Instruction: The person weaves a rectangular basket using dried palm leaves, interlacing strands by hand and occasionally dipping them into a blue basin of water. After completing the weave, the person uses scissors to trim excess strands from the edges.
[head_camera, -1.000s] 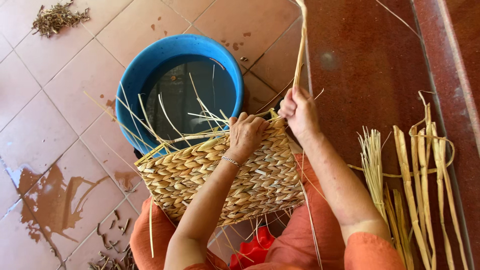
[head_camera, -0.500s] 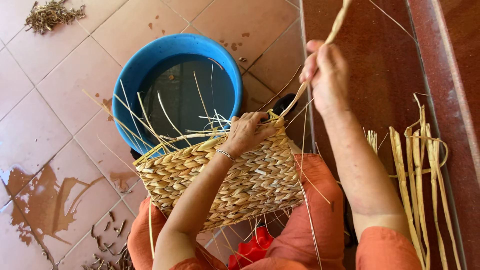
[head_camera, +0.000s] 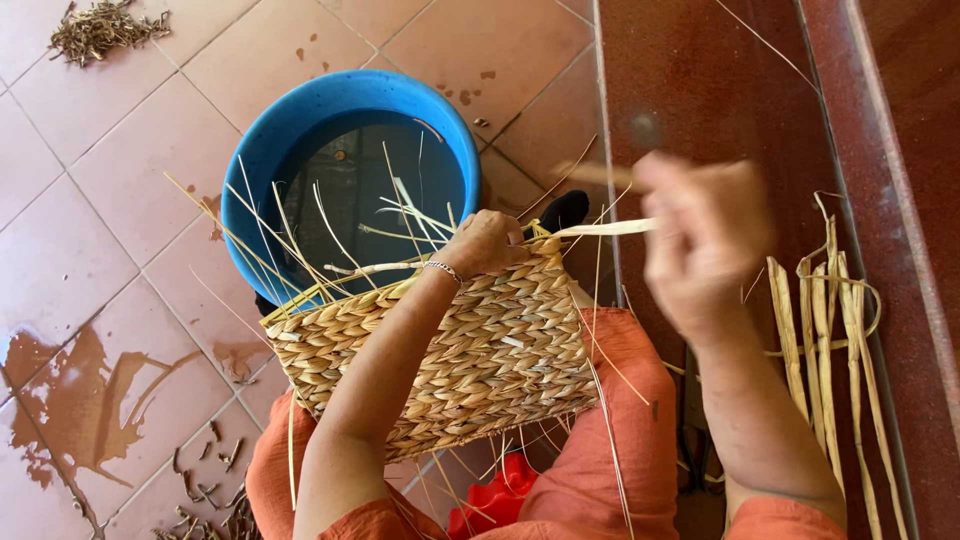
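Head view, looking straight down. Centre of frame: a flat, pale straw-coloured woven panel of plaited fibre (head_camera: 450, 350) rests across the person's lap, over orange cloth (head_camera: 620, 440), its upper edge tilted up to the right. Loose thin stalks stick out of that upper edge and fan over the round blue plastic basin of dark water (head_camera: 350, 185), which stands on the tiled floor (head_camera: 90, 220) in the upper middle, just beyond the panel.

Left hand (head_camera: 485, 243): clenched on the top edge of the woven panel near its upper right corner, fingers curled over the weave; a thin bracelet sits at the wrist. The forearm lies diagonally across the panel from the lower left.

Right hand (head_camera: 705, 240): raised right of centre, motion-blurred. It is closed round a pale flat fibre strand (head_camera: 600, 228) that runs level from the panel's upper right corner to the hand. The exact finger positions cannot be told through the blur.

Right side of frame: a bundle of long dried yellow-green reed strips (head_camera: 825, 340) lies on the dark red step (head_camera: 700, 90), just beside the right forearm.

Lower left: a wet patch (head_camera: 90, 410) on the tiles, with dark scraps scattered near it. Upper left corner: a small heap of brown plant trimmings (head_camera: 100, 25). Bottom centre: a bit of something red (head_camera: 490, 505), kind unclear.
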